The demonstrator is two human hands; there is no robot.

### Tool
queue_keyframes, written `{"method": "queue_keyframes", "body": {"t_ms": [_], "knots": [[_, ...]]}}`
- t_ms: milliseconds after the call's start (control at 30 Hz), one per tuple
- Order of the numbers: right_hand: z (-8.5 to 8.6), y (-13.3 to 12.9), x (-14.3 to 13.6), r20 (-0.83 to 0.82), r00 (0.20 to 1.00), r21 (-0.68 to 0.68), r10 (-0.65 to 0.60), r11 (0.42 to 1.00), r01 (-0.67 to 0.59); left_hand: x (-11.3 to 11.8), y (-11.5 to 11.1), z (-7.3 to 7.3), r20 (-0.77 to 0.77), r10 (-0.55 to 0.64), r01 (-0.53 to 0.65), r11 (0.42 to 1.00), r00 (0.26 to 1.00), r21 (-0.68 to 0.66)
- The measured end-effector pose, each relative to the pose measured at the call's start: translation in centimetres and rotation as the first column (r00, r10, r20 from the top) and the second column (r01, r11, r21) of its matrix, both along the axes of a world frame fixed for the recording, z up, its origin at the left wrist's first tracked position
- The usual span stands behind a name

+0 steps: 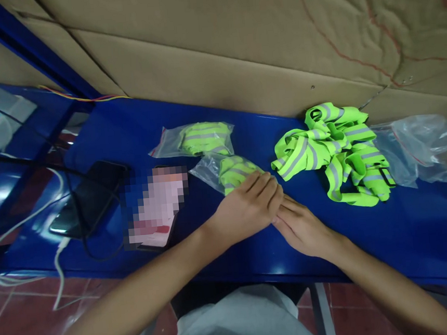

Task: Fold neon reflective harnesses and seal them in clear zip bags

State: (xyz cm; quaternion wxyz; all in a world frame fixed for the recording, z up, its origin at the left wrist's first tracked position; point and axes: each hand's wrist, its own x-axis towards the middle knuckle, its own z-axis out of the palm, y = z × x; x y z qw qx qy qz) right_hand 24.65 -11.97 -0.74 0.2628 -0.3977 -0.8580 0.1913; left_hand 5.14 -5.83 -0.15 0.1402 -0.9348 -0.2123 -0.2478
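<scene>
My left hand lies over the near right end of a clear plastic bag that holds a neon-yellow reflective strap. Its fingers are curled down and closed on the bag. My right hand meets it from the right, fingers pressed together, the tips hidden by the left hand. What the right fingers pinch cannot be made out. Just behind lies another clear bag with a yellow-and-silver strap inside. A loose heap of such reflective straps sits to the right of my hands.
On the blue table, clear plastic bags lie at the far right. A lit phone and a dark phone with a white cable lie on the left. A cardboard-covered wall rises behind.
</scene>
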Motion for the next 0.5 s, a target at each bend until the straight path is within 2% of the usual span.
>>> {"method": "queue_keyframes", "body": {"t_ms": [67,167,233,300,367,500], "knots": [[-0.1,0.1,-0.1,0.026,1.0,0.009,0.006,1.0,-0.006,0.1,-0.2,0.3,-0.017,-0.005,0.005,0.999,1.0,-0.036],[0.1,0.2,0.4,0.059,0.998,0.099,-0.019,0.995,0.013,-0.6,-0.2,1.2,-0.059,0.009,-0.019,0.986,0.998,-0.166],[0.3,0.2,0.9,0.018,0.999,0.161,-0.048,0.986,0.044,-1.5,0.2,1.7,-0.078,0.044,-0.062,0.968,0.996,-0.241],[0.6,0.2,1.3,-0.01,0.999,0.158,-0.04,0.987,0.041,-2.2,0.8,1.8,-0.083,0.072,-0.093,0.953,0.994,-0.287],[0.7,0.1,1.4,0.033,0.999,0.104,0.006,0.995,-0.009,-2.5,1.3,1.4,-0.077,0.053,-0.073,0.955,0.996,-0.289],[0.0,0.1,0.8,0.116,0.989,0.027,0.091,0.995,-0.095,-1.4,1.1,0.1,-0.078,-0.066,0.053,0.986,0.995,-0.158]]}}
